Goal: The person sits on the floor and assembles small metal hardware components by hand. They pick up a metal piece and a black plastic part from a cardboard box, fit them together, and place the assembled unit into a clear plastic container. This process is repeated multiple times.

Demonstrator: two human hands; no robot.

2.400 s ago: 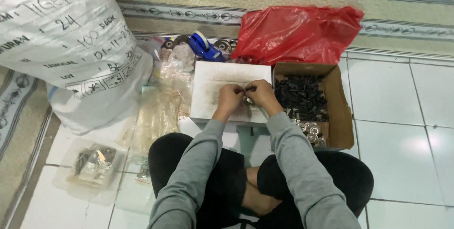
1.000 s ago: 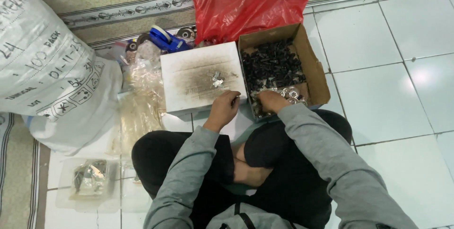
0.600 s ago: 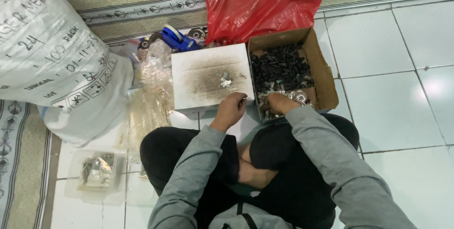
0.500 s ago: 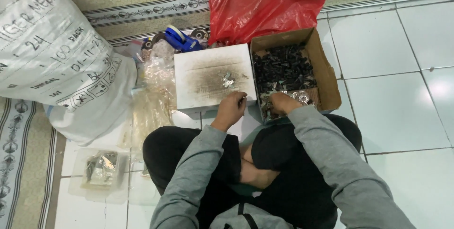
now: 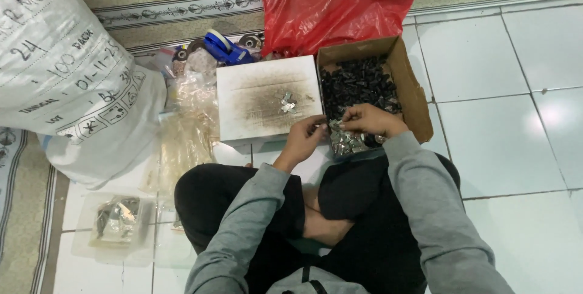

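I sit cross-legged on a tiled floor in grey sleeves. My left hand and my right hand meet at the near edge of a brown cardboard box that holds small black parts and shiny metal pieces. Both hands pinch a small part between their fingertips. To the left lies a white smudged board with a few metal pieces on it.
A red plastic bag sits behind the box. A big white sack stands at the left. Clear plastic bags and a blue tape dispenser lie between them. A bag of finished pieces rests near my left knee.
My hands moved from over the white board to the near edge of the cardboard box. A few metal pieces now lie on the board. The view shifted.
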